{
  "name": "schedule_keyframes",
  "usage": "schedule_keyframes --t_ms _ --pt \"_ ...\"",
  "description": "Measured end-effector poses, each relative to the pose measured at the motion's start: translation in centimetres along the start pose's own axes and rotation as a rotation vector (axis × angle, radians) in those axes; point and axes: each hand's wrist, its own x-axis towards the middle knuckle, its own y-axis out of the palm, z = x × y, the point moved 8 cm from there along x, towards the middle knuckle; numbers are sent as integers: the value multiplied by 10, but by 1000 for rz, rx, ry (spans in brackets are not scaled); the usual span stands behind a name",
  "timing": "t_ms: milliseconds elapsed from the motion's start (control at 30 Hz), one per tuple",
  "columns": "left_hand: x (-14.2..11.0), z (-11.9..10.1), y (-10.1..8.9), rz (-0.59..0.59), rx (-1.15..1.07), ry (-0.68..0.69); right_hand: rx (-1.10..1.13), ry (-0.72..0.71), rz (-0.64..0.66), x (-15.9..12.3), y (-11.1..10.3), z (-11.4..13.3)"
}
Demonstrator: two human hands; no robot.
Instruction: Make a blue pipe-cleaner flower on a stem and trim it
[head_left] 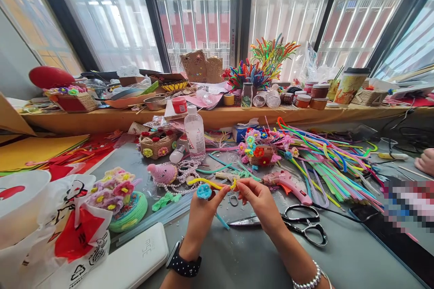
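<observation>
My left hand is closed in a pinch on a yellow pipe cleaner, whose free end sticks out to the left. A blue pipe-cleaner flower shows at the same hand, and a teal stem pokes out below the fingers. Thumb and fingers of my right hand pinch the curled end of the yellow pipe cleaner, close to the left fingertips. Black-handled scissors lie beneath my right wrist, blades pointing left. Just beyond the right hand rests a pink glue gun.
Loose pipe cleaners are heaped at the right. A clear bottle and flower-trimmed baskets stand behind my hands. At left are a white power bank, a plastic bag and a flowered green cushion. Another person's hand shows far right.
</observation>
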Motion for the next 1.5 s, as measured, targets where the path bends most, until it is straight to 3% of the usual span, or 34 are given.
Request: schedule_keyframes --t_ms 133,467,667,933,1067,1300,1500 --pt "-1 -3 3 35 91 62 -192 -129 -26 -4 -1 11" --pt "0 -5 5 48 105 14 -528 -394 -84 -11 4 34" --pt "-2 1 5 58 102 -60 -783 -555 -22 -18 17 36" --pt "-3 0 5 28 35 -14 -1049 -734 76 -26 36 41" --pt "-2 3 6 32 3 -24 -991 -695 87 -23 34 41" --pt "-1 3 3 -1 -144 -74 -476 -371 -17 -10 7 31" --pt "-1 3 3 8 -162 -103 -361 -323 53 -11 13 30"
